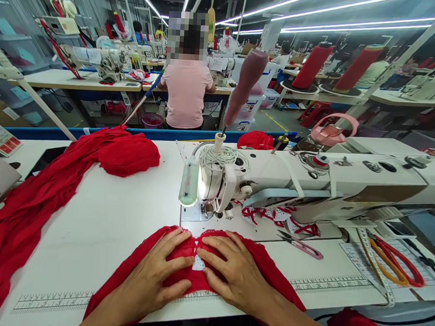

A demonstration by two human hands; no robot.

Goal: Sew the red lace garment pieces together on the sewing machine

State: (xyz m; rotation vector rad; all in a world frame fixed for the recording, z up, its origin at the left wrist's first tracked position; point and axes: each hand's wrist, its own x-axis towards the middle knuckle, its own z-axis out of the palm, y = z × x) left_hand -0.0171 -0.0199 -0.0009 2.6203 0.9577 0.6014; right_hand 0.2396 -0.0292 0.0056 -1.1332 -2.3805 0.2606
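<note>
Left hand, right hand: flat, fingers spread, resting on red lace-edged garment piece. Piece lies beneath palms on sewing table; white dotted patch between fingertips. Flattening appears done. Presser foot beyond hands, apart from piece; stitching completed or remaining: cannot tell.

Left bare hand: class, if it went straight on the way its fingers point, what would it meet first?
Probably the bare right hand, just ahead on the same red lace-edged fabric; one view leaves the exact finger heights unclear.
</note>
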